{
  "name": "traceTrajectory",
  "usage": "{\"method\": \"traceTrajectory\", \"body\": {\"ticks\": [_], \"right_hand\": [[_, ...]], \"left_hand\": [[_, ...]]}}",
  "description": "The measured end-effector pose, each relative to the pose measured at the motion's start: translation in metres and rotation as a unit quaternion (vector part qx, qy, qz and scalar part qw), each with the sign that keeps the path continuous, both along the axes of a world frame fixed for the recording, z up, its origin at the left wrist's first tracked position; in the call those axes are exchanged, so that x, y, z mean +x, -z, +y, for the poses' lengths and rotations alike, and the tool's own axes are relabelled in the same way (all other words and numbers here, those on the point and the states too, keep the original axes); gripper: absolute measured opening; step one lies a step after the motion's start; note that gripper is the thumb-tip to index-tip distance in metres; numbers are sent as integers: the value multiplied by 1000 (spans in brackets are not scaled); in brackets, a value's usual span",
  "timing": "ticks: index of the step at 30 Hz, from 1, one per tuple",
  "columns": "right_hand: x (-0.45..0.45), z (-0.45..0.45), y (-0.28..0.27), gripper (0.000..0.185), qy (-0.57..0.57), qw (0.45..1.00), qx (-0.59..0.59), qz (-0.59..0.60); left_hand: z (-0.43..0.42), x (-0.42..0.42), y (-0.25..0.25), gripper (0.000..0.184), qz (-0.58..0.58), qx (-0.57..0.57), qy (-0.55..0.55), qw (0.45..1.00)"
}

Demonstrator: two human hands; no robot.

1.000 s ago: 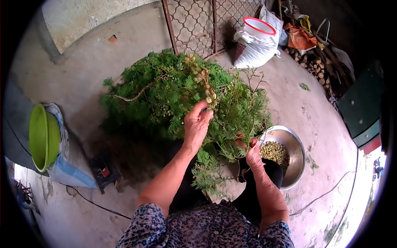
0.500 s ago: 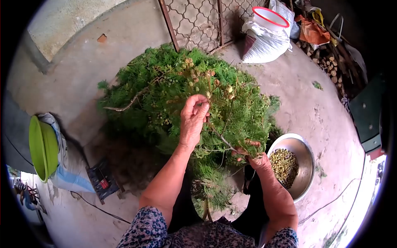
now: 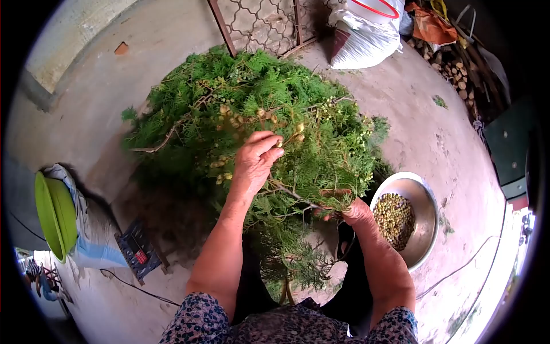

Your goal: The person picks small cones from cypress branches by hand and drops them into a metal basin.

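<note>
A leafy conifer branch (image 3: 295, 195) with several small yellow-brown cones (image 3: 232, 117) near its tip stretches across in front of me. My right hand (image 3: 356, 211) is closed round its lower end, partly covered by green sprigs. Higher up, my left hand (image 3: 255, 163) has its thumb and forefinger pinched on a small yellowish cone (image 3: 279, 144) that shows between the fingertips. Behind both hands lies a big heap of green cuttings (image 3: 269, 80). Just right of my right hand stands a metal basin (image 3: 425, 223) with picked cones (image 3: 393, 221) in its bottom.
At left, a green plastic tub (image 3: 56, 215) leans by a pale sack (image 3: 94, 246) and a small dark stool (image 3: 139, 252). A white sack (image 3: 364, 46) with a red-rimmed bucket (image 3: 372, 8) stands at the back, near stacked firewood (image 3: 458, 74). A cable (image 3: 458, 281) crosses the floor.
My left hand has moved slightly left and down along the branch, and the branch tip has swung left. My right hand keeps its hold. The whole view has shifted a little.
</note>
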State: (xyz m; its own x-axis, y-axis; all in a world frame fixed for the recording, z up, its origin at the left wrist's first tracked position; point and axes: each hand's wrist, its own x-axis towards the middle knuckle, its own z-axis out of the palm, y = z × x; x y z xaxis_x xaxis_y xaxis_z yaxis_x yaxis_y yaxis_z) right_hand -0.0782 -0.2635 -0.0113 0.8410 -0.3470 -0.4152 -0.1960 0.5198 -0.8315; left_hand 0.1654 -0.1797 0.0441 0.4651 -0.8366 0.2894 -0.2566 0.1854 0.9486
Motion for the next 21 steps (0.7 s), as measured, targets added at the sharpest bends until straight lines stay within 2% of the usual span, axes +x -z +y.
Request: {"method": "traceTrajectory", "body": {"ticks": [1, 2, 6, 7, 8, 9, 10, 11, 12, 13, 14, 15, 17, 19, 20, 21], "right_hand": [[-1, 1, 6, 70, 2, 1000, 1, 0], [-2, 4, 8, 68, 16, 998, 22, -51], [1, 8, -4, 57, 31, 995, 24, -92], [0, 8, -10, 56, 24, 996, 21, -89], [-1, 5, -20, 55, 22, 997, 16, -69], [1, 7, -34, 55, 55, 997, -39, -35], [3, 11, -54, 52, 125, 980, -140, 60], [5, 12, -71, 49, 192, 940, -238, 153], [0, 1, -79, 46, 173, 941, -219, 193], [2, 0, -76, 36, 257, 933, -217, 124], [5, -1, -73, 29, 355, 894, -267, 60], [10, 1, -74, 22, 444, 840, -311, -8], [16, 16, -98, 14, 541, 714, -442, -31], [17, 43, -125, 14, 472, 628, -618, -35], [20, 53, -127, 13, 398, 667, -620, -112], [24, 60, -128, 11, 321, 697, -614, -186]], "left_hand": [[3, -2, -4, 25, 62, 10, 19, 998], [4, -2, 2, 25, 122, 20, 48, 991], [6, -12, -1, 26, 60, 137, 21, 989], [3, -11, 4, 26, 60, 137, 24, 988], [0, -9, 15, 26, 41, 76, 7, 996], [-2, -10, 15, 27, 21, 16, -11, 1000], [-1, -12, 12, 28, 21, 52, -30, 998], [-1, -15, 8, 28, 20, 54, -30, 998], [-3, -20, 5, 28, 37, 51, -53, 997], [-6, -24, 3, 29, 54, 48, -78, 994], [-9, -25, 7, 25, 96, 25, -51, 994], [-11, -29, 6, 17, 103, 23, -48, 993], [-17, -38, 10, 11, 112, 31, -45, 992], [-22, -46, 1, 8, 159, 63, -47, 984], [-24, -52, -1, 7, 210, 44, -31, 976], [-26, -56, -6, 6, 197, 71, -44, 977]]}}
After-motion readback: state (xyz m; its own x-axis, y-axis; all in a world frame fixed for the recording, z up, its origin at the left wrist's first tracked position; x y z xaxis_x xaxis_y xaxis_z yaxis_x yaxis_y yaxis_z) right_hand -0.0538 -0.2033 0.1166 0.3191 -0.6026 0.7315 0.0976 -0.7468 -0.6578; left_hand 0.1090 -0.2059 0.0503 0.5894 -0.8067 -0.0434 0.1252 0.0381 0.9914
